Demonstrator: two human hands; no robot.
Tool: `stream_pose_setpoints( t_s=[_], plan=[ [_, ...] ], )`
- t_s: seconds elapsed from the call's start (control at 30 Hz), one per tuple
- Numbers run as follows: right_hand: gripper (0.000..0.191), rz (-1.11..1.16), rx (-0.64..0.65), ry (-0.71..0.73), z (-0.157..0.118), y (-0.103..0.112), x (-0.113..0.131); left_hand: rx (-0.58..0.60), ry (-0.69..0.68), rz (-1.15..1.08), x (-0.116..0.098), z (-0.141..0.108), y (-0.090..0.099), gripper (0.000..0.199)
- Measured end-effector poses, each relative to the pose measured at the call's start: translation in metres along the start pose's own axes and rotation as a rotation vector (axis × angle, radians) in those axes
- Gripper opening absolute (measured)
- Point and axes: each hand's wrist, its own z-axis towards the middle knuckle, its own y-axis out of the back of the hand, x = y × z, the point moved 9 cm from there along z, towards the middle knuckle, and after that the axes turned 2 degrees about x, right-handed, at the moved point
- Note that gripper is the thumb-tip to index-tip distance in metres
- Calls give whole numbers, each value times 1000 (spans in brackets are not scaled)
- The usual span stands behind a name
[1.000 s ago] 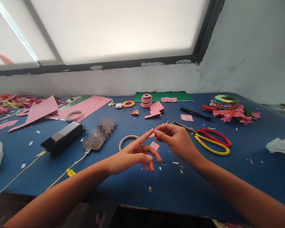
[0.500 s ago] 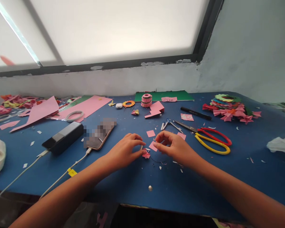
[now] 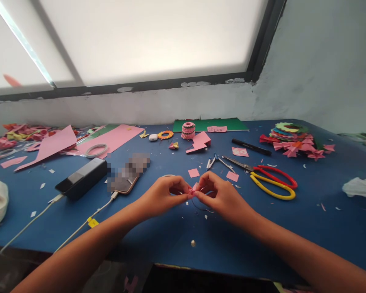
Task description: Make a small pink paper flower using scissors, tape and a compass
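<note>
My left hand (image 3: 164,195) and my right hand (image 3: 221,195) meet over the middle of the blue table. Between their fingertips they pinch a small pink paper piece (image 3: 192,191), partly hidden by the fingers. A thin dark thread (image 3: 201,208) curves on the table just below. Beyond my hands lie a pink paper square (image 3: 193,173) and another pink square (image 3: 232,176). Scissors (image 3: 273,185) with red and yellow handles lie open to the right of my right hand, beside a metal compass (image 3: 212,162).
Left of my hands are a phone (image 3: 131,175), a black power bank (image 3: 81,178) with cables and a tape roll (image 3: 96,150). Farther back stand stacked pink rings (image 3: 188,130) by a green sheet (image 3: 238,124). Paper flowers (image 3: 295,144) lie right. A white bead (image 3: 193,243) is near the front edge.
My hands have come together, and their fingertips have closed on the small pink piece that lay near my left fingers. A pink square by my right hand is now mostly hidden.
</note>
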Motion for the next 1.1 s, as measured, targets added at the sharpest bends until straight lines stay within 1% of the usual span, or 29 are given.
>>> stream_pose_setpoints(
  t_s=[0.1,0.17,0.23,0.4,0.53,0.6,0.67,0.8,0.9,0.97,1.1],
  plan=[
    [13,51,-49,56,-2,7,10,3,32,-225,4,0,-1,18],
    [14,110,-46,71,-3,8,15,2,34,-305,5,0,-1,26],
    [16,200,-27,62,-3,7,15,21,34,-324,3,0,-2,31],
    [26,460,52,-10,-1,3,5,70,-16,-343,-7,0,-6,21],
    [26,544,109,-40,0,-2,2,83,-47,-384,-11,-1,-7,21],
    [22,488,99,-24,-1,-1,5,77,-30,-386,-9,-1,-7,20],
    [15,357,54,31,-4,3,13,65,-3,-381,-6,-1,-6,18],
    [5,18,-70,245,-11,14,36,19,30,-356,-4,0,-4,15],
    [5,-173,-113,390,-16,15,49,-5,45,-342,-4,0,-3,18],
    [6,-246,-117,432,-17,14,52,-6,62,-347,-4,-1,-4,19],
    [7,-318,-95,442,-17,11,52,-30,101,-341,-1,-3,-4,21]
  ],
)
